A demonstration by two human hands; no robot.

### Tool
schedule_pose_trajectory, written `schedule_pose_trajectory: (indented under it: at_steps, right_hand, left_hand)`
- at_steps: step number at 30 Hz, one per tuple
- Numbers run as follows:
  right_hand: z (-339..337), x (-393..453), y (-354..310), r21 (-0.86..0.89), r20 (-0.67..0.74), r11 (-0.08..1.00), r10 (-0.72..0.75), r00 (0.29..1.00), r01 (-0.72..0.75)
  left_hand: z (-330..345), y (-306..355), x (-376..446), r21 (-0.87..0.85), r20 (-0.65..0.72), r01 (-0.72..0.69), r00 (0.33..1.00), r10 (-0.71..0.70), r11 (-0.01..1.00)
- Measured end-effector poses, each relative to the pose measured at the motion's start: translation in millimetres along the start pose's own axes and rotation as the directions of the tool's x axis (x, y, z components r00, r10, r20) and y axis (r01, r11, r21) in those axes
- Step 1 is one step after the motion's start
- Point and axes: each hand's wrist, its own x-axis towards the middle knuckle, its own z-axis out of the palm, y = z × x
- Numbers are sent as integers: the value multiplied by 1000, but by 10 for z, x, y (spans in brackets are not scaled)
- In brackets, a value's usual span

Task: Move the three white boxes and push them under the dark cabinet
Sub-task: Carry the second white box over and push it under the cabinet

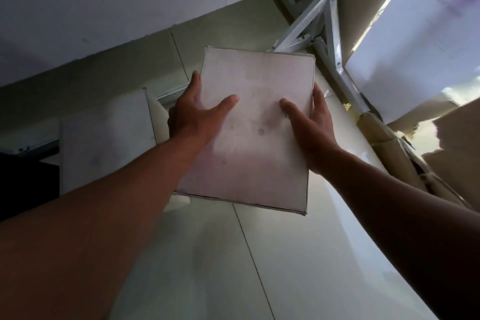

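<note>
Held between both hands: white box (pixel 249 132), lifted above the tiled floor (pixel 298 254). Left hand (pixel 193 114) clamped on one side edge, thumb flat across the top; right hand (pixel 311 127) likewise on the opposite edge. Left of the grip, second white box (pixel 104 138), beside the dark cabinet (pixel 23 179). Beyond the grip, white metal frame (pixel 319 23).
</note>
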Motion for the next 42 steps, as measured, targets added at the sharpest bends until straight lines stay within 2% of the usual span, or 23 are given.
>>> schedule_pose_trajectory:
  at_steps: [4,10,11,18,30,37,42]
  right_hand:
    - [-378,-450,-269,-35,-20,999,7,1000,-8]
    - [-705,-1235,-538,-82,-2,996,31,1000,-31]
    - [-800,-1619,-667,-83,4,996,43,999,-43]
    - [-833,-2415,-945,-114,16,992,61,998,-59]
    - [-702,-4070,-995,-105,33,994,22,999,-18]
    - [-620,-4827,-696,-128,88,991,39,995,-27]
    - [-476,-5395,-489,-124,105,991,58,993,-45]
  left_hand:
    - [-195,347,-522,-5,25,10,1000,-9,1000]
    - [-634,478,-1272,19,53,65,996,-66,998]
    - [-903,536,-1605,37,71,66,995,-68,997]
    - [-1446,520,-2245,12,78,100,992,-100,995]
    - [-2325,-114,-3434,-161,83,103,992,-90,982]
    - [-2594,-601,-4134,-166,86,126,990,-113,978]
    - [-2920,-868,-4667,-79,61,187,981,-182,979]
